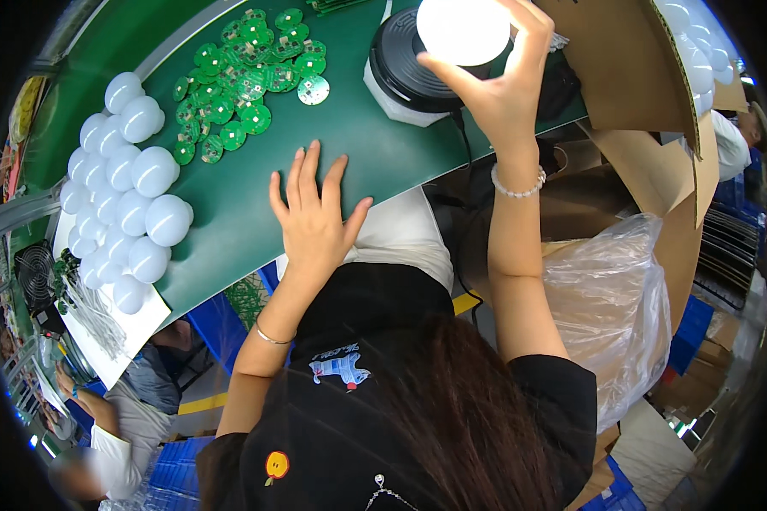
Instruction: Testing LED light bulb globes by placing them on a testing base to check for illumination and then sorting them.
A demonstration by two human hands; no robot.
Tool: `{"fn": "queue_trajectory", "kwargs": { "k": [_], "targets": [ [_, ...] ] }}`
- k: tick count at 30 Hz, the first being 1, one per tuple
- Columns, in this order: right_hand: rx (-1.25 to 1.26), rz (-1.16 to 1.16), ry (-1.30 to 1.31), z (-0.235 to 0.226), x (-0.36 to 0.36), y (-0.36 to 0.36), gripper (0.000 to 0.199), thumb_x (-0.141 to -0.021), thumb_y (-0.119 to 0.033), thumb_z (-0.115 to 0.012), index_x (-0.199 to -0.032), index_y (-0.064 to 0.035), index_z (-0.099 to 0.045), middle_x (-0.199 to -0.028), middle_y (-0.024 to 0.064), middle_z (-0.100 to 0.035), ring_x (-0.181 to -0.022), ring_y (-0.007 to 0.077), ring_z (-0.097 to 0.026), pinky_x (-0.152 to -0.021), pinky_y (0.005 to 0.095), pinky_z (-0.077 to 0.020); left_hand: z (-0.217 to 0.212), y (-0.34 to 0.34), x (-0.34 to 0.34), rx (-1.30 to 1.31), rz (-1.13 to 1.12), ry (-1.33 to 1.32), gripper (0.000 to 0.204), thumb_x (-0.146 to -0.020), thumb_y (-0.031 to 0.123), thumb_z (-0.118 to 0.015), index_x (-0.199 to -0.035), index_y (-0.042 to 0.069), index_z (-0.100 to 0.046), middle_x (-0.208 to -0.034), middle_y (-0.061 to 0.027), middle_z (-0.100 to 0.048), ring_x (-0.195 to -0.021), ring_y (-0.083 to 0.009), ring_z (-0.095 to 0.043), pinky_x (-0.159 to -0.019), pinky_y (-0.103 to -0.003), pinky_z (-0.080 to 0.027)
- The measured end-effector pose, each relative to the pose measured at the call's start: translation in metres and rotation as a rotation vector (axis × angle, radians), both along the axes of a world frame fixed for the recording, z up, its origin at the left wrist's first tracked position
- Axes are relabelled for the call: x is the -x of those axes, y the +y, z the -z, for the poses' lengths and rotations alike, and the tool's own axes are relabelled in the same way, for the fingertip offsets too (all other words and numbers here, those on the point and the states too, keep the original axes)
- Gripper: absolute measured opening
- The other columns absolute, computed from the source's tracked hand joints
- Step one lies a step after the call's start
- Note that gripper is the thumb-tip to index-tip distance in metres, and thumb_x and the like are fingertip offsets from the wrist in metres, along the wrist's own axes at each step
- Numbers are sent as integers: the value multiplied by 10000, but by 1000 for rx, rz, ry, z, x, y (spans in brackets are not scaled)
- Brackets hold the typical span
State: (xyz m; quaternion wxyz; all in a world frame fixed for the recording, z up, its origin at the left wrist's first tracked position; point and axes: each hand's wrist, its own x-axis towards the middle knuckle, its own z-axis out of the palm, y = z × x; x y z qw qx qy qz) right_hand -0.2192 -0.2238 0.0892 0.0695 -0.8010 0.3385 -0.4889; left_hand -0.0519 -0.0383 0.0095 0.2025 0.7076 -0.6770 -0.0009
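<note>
Glowing bulb: over black round fixture, contact unclear
Right hand: fingers curved around the bulb
Left hand: fingers spread wide over worktop
Green circuit boards: heaped on worktop
White bulbs: clustered, left end

1 head-worn fisheye, looking down.

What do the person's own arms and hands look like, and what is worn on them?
Short black sleeves leave both arms mostly bare. The left arm has a thin silver-coloured bangle; the right arm has a bracelet of pale, shiny beads. The left hand and right hand are ungloved.
</note>
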Motion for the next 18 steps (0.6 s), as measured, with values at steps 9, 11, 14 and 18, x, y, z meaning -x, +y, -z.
{"fn": "queue_trajectory", "kwargs": {
  "k": [9, 11, 14, 18],
  "targets": [
    [-124, -89, -67, 14, -1, -21, 648, -692, -114, -831, -1225, 32, -492, -1149, 165, -549, -1040, 288, -567, -921, 383, -450, 1, 0, 0, 17, -16, 17, 589, -778, 405, -708, -1263, 107, -554, -1428, -173, -410, -1325, -324, -374, -1077, -571, -214],
    [-93, -106, -40, 14, 5, -23, 616, -704, -115, -820, -1212, 26, -501, -1136, 168, -549, -1039, 302, -561, -923, 392, -445, 1, 0, 0, 21, -9, 5, 587, -778, 404, -709, -1261, 107, -556, -1427, -172, -411, -1323, -324, -376, -1076, -570, -215],
    [-10, -41, 15, 9, 17, -15, 612, -687, -123, -832, -1192, 20, -518, -1130, 173, -544, -1043, 324, -549, -925, 400, -440, 1, 0, 0, 22, -5, 5, 584, -778, 404, -709, -1258, 107, -558, -1426, -170, -413, -1321, -323, -377, -1076, -570, -217],
    [51, 42, 190, 0, 31, 4, 758, -648, -122, -846, -1302, -37, -471, -1256, 134, -505, -1156, 289, -470, -987, 383, -395, 1, 0, -1, 16, -5, 7, 580, -777, 404, -709, -1252, 106, -561, -1425, -165, -415, -1319, -323, -378, -1075, -569, -219]
  ]
}}
